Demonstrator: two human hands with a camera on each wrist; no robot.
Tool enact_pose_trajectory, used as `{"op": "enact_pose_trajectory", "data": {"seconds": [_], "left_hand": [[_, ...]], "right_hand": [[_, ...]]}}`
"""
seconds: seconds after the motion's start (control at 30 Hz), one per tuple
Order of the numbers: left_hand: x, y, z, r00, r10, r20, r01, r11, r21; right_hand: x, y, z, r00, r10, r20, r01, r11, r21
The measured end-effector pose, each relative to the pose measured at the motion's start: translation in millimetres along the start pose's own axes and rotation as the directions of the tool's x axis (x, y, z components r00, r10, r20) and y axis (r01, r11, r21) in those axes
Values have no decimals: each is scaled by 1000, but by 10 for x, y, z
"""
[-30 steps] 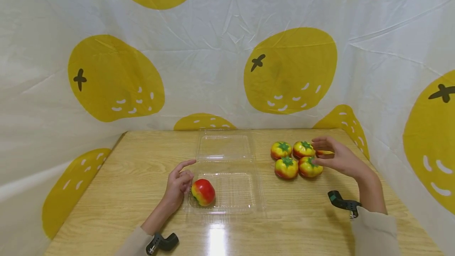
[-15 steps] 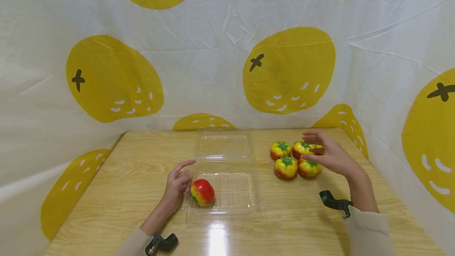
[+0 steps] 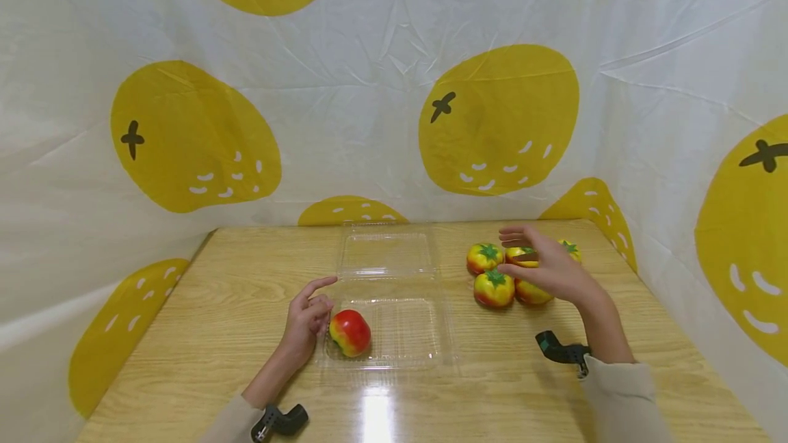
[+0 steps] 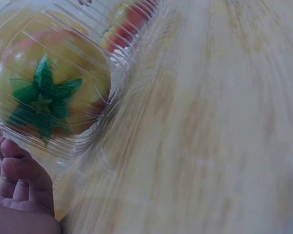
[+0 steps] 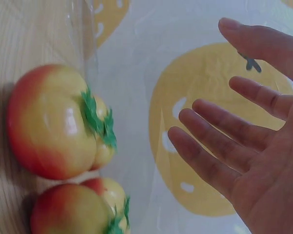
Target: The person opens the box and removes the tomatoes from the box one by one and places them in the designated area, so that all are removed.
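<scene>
A red-and-yellow toy tomato (image 3: pixel 350 333) with a green star-shaped calyx lies on its side in the left part of an open clear plastic container (image 3: pixel 409 361). My left hand (image 3: pixel 306 320) is at the container's left edge, index finger extended and the others bent; in the left wrist view the curled fingertips (image 4: pixel 12 156) meet the rim, and whether they pinch it is unclear. Over several upright toy tomatoes (image 3: pixel 494 289) on the right, my right hand (image 3: pixel 554 269) hovers with thumb and fingers apart, holding nothing. It partly hides some of them.
The container's unfolded lid (image 3: pixel 389 251) lies toward the back of the wooden table (image 3: pixel 265 251). A white curtain (image 3: pixel 351 128) printed with yellow fruit hangs behind the table and along both sides. Glare marks the front middle of the tabletop.
My right hand has moved left across the tomato group, uncovering the tomato at the back right. My left hand, the container and the tomato in it have stayed in place.
</scene>
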State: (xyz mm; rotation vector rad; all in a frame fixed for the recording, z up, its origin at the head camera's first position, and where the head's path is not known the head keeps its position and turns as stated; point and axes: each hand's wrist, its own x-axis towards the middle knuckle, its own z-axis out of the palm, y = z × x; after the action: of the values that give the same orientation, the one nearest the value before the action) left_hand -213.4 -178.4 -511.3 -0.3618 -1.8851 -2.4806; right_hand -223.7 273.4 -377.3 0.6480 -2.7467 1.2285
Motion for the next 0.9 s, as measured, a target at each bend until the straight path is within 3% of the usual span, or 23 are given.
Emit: {"op": "enact_pose_trajectory", "data": {"seconds": [0.37, 0.73, 0.9], "left_hand": [[0, -4, 6, 1000, -8, -6, 8, 1000, -1], [-6, -2, 0, 1000, -4, -3, 4, 1000, -1], [-2, 0, 7, 999, -21, -23, 22, 1000, 5]], "right_hand": [[106, -162, 174, 997, -75, 34, 77, 996, -48], [201, -268, 379, 992, -91, 91, 91, 996, 5], [276, -361, 480, 982, -136, 132, 140, 990, -22]]}}
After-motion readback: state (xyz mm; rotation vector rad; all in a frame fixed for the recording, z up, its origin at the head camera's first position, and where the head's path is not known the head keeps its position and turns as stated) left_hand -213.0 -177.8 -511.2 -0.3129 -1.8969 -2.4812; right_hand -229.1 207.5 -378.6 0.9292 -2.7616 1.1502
